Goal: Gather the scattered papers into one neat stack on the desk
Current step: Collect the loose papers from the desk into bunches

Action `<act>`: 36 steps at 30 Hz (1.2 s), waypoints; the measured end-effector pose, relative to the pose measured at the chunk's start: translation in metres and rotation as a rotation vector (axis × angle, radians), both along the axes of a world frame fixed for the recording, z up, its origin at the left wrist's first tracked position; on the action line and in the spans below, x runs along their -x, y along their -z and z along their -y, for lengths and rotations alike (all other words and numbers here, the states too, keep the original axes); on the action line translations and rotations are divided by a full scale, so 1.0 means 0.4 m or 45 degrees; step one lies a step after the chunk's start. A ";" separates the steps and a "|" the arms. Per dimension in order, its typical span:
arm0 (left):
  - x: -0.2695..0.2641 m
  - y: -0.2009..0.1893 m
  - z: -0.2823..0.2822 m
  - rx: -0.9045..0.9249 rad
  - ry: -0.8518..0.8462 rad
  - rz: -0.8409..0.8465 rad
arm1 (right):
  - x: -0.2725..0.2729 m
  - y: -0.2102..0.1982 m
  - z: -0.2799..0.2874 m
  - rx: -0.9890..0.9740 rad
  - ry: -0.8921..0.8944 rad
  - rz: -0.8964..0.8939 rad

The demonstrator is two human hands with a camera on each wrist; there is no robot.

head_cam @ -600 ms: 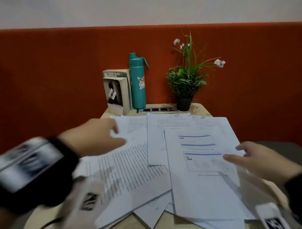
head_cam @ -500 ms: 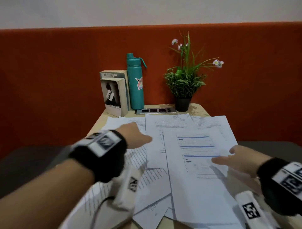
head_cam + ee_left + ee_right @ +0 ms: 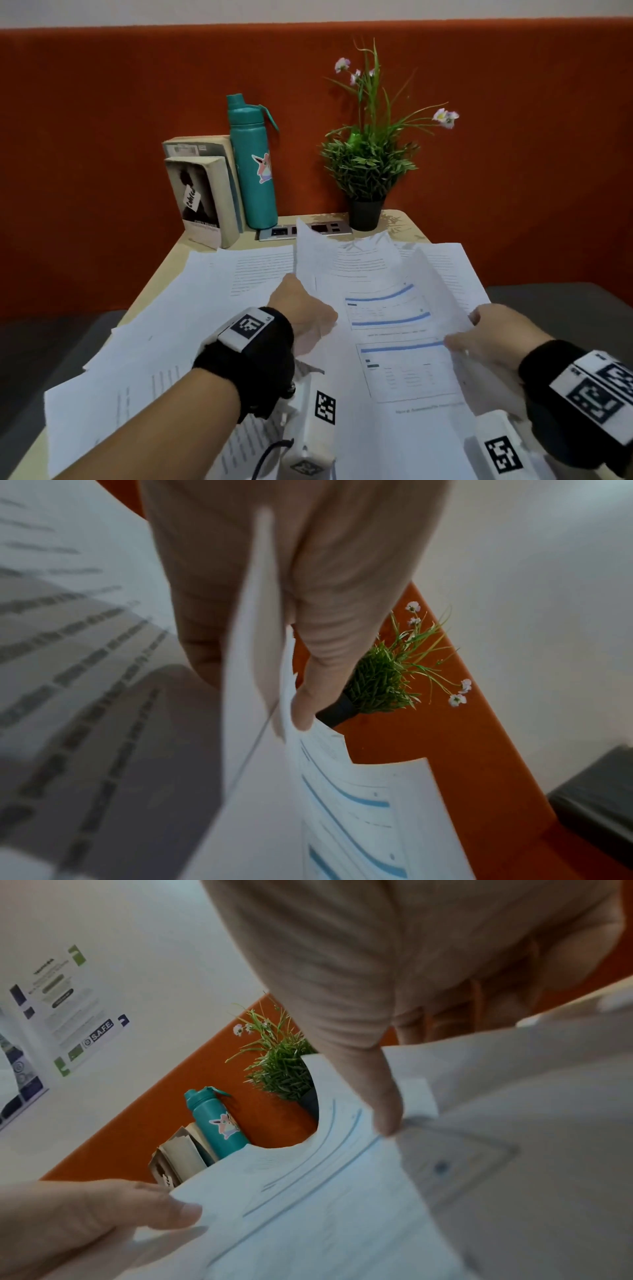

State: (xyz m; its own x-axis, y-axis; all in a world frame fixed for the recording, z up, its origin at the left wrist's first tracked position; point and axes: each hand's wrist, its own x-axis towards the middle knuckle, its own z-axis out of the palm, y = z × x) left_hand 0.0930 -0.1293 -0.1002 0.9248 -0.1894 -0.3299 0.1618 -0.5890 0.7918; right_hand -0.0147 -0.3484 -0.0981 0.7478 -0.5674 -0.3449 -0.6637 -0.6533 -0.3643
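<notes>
While our left hand [image 3: 301, 308] and right hand [image 3: 493, 335] each pinch an edge of the bowed blue-barred sheet [image 3: 387, 329], loose printed papers [image 3: 191, 308] overlap across the tan desk [image 3: 171, 255]. Beyond the sheet stand a teal bottle [image 3: 255, 164], books [image 3: 202, 195] and a potted plant [image 3: 368, 171].

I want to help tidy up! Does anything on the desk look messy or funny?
Yes. The papers lie fanned out crookedly, some hanging over the desk edge. The left hand and right hand squeeze the blue-lined sheets so they bow upward. Nothing looks spilled.
</notes>
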 end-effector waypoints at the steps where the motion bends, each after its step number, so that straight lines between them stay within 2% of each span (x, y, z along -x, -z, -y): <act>1: 0.002 0.001 -0.006 0.059 0.016 -0.017 | -0.004 -0.006 0.003 -0.022 -0.009 0.048; 7: 0.011 -0.017 -0.052 0.313 0.086 -0.033 | -0.036 -0.042 0.013 -0.353 0.053 0.480; 11: 0.033 -0.020 -0.055 0.398 0.210 -0.015 | -0.080 -0.017 -0.017 -0.484 0.097 0.476; 13: 0.042 -0.020 -0.057 0.419 0.261 0.022 | -0.092 0.001 -0.021 -0.658 0.134 0.443; 16: 0.047 -0.032 -0.083 0.576 0.281 0.022 | -0.094 0.040 0.019 -0.955 0.172 0.506; 19: 0.043 -0.052 -0.112 0.695 0.289 -0.003 | -0.080 0.031 0.017 -1.212 0.059 0.532; 21: 0.036 -0.065 -0.118 0.575 0.320 0.060 | -0.067 0.031 0.019 -1.386 -0.065 0.540; 22: 0.027 -0.073 -0.131 0.430 0.326 0.120 | -0.066 0.037 0.020 -1.465 -0.089 0.535; 23: 0.021 -0.088 -0.147 0.206 0.326 0.165 | -0.067 0.047 0.024 -1.490 -0.073 0.551; 25: 0.001 -0.109 -0.205 -0.445 0.371 0.201 | -0.064 0.068 0.026 -1.423 0.017 0.558; 27: -0.010 -0.103 -0.267 -1.053 0.542 0.097 | -0.057 0.076 0.027 -1.384 0.115 0.584; 28: -0.009 -0.091 -0.288 -1.219 0.587 0.033 | -0.055 0.080 0.029 -1.385 0.142 0.588; 30: -0.005 -0.064 -0.311 -1.281 0.568 -0.034 | -0.052 0.083 0.024 -1.402 0.102 0.553; 34: -0.010 -0.049 -0.315 -1.053 0.477 -0.138 | -0.061 0.101 0.026 -1.329 0.073 0.569; 36: -0.025 -0.046 -0.316 -1.047 0.503 -0.085 | -0.058 0.095 0.020 -1.352 0.059 0.555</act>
